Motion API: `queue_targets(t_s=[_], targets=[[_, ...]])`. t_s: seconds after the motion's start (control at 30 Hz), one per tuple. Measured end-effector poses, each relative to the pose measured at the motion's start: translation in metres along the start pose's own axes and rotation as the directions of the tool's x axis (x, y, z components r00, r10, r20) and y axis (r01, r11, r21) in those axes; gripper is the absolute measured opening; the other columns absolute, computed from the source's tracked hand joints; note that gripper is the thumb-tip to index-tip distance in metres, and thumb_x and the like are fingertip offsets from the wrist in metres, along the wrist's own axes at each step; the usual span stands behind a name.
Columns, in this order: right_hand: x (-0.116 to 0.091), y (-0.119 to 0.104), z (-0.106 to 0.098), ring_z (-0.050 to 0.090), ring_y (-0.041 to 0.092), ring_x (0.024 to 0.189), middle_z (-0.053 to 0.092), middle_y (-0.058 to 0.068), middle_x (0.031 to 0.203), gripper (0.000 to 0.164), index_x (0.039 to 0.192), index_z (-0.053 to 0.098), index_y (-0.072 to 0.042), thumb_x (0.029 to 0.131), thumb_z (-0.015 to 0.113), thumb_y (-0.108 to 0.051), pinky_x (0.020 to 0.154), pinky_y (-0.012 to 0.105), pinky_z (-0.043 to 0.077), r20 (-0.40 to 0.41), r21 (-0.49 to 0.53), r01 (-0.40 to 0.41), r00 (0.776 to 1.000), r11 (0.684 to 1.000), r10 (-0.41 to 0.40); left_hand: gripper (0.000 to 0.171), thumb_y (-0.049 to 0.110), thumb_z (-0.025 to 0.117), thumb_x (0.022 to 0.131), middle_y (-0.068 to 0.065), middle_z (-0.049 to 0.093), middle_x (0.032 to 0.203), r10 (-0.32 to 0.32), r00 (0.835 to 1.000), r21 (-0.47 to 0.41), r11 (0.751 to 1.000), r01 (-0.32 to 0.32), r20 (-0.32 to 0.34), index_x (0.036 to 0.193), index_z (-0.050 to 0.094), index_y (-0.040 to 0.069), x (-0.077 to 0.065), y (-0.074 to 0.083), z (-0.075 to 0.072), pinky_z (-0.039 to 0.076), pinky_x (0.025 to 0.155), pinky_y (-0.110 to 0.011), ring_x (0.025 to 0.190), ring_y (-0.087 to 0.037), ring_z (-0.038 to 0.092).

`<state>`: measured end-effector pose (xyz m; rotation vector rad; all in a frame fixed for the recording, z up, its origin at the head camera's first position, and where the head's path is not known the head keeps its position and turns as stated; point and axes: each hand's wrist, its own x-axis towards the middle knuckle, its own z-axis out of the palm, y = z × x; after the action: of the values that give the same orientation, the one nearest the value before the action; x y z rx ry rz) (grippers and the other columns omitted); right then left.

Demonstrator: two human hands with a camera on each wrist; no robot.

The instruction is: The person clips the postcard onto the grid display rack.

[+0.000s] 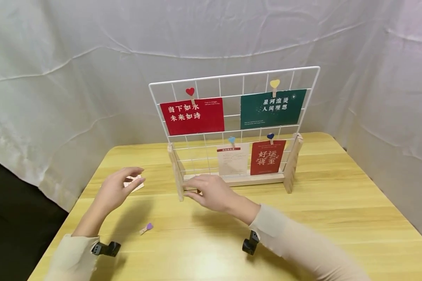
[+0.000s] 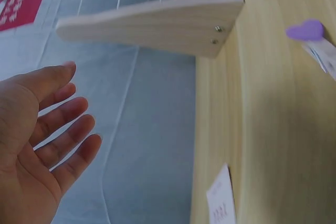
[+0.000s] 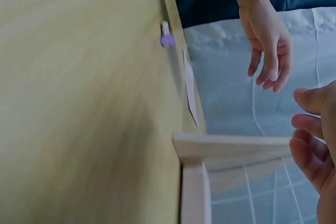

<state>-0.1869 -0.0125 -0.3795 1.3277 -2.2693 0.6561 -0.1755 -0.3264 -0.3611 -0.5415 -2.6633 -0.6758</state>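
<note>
My left hand (image 1: 114,191) is raised above the table's left side, fingers relaxed and holding nothing. Partly hidden behind it lies a small white card (image 1: 138,186) with reddish print, also seen in the left wrist view (image 2: 222,200). In front of the rack's left wooden leg (image 1: 177,171) is my right hand (image 1: 212,193), thumb apart from loosely bent fingers with nothing between them. A clothespin with a purple heart (image 1: 149,226) lies on the table between my forearms. The white wire grid rack (image 1: 232,80) stands upright in its wooden base.
Heart-topped clips hold a red card (image 1: 193,123) and a green card (image 1: 270,115) on the upper grid, a white card (image 1: 233,162) and a smaller red card (image 1: 267,168) below. Pale curtains (image 1: 91,70) hang behind the wooden table (image 1: 337,218).
</note>
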Motion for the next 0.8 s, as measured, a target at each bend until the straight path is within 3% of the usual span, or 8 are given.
queue_targets(t_s=[0.2,0.37,0.53,0.8], targets=[[-0.004,-0.01,0.015,0.065,0.007,0.088,0.069,-0.004,0.116,0.03,0.121,0.069,-0.018,0.095,0.065,-0.034,0.084,0.024,0.051,0.125,0.048,-0.061,0.991,0.997,0.054,0.035,0.022,0.068,0.094,-0.019,0.066,0.115,-0.012,1.0,-0.005,1.0,0.012,-0.005,0.12,0.064,-0.001,-0.013,-0.017,0.004,0.054,0.082,-0.053,0.1,-0.037,0.065],[-0.006,-0.017,0.027,0.062,0.005,0.085,0.069,-0.004,0.116,0.033,0.122,0.069,-0.018,0.096,0.064,-0.037,0.08,0.017,0.048,0.192,0.098,-0.073,0.98,0.992,0.053,0.036,0.022,0.069,0.093,-0.021,0.066,0.115,-0.052,0.998,-0.006,0.999,0.052,0.03,0.121,0.063,-0.001,-0.025,-0.029,0.005,0.052,0.084,-0.054,0.103,-0.039,0.063],[-0.004,-0.024,0.039,0.062,0.003,0.096,0.068,-0.007,0.118,0.035,0.124,0.067,-0.019,0.096,0.062,-0.039,0.081,0.013,0.046,0.243,0.151,-0.081,0.969,0.985,0.042,0.039,0.022,0.07,0.092,-0.023,0.065,0.115,-0.079,0.996,0.017,0.997,0.078,0.051,0.122,0.062,-0.002,-0.032,-0.041,-0.002,0.051,0.083,-0.057,0.103,-0.041,0.062],[0.002,-0.035,0.055,0.054,0.004,0.12,0.062,-0.011,0.128,0.041,0.129,0.064,-0.022,0.096,0.059,-0.045,0.101,0.024,0.042,0.331,0.219,-0.176,0.939,0.96,0.097,0.044,0.026,0.072,0.091,-0.027,0.062,0.12,-0.092,0.993,0.051,0.995,0.088,0.079,0.123,0.061,-0.001,-0.028,-0.058,-0.005,0.046,0.081,-0.061,0.104,-0.047,0.058]])
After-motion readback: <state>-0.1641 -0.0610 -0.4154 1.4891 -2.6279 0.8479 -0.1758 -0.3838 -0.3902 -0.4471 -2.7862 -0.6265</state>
